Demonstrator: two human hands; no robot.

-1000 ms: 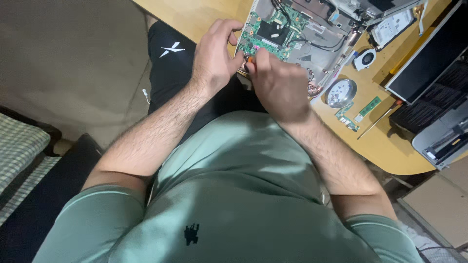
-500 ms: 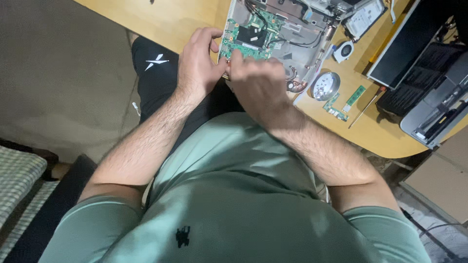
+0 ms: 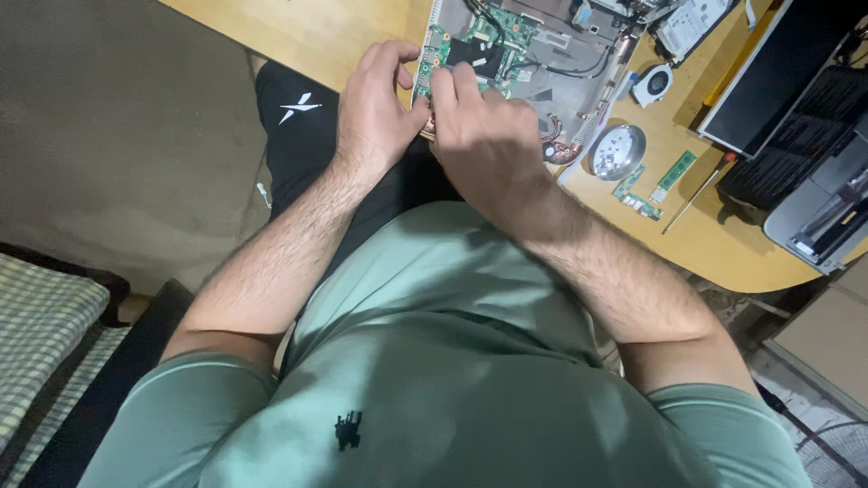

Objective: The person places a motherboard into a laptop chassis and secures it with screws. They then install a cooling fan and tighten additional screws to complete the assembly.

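Surface: I'm at a wooden table with a rounded edge, looking straight down over my green shirt and black shorts.
Room: brownish floor to my left, a checked cushion at the lower left corner.
On the table: an opened laptop chassis with a green circuit board in it sits at the near edge, right in front of me.
Beside it: a small round fan, a shiny disc, a green memory stick, a thin screwdriver, a flat dark screen panel and a black keyboard, all to my right.
Cut off: the chassis runs out of the top of the view, so its far half is unseen.
Hard to make out: what sits under my right palm; my knuckles cover it.
Left hand: fingers curled, thumb and fingertips resting at the board's left edge; whether I'm pinching it, I cannot tell.
Right hand: fingers bunched and pressed down on the board's near corner, touching my left thumb; a held tool cannot be told.
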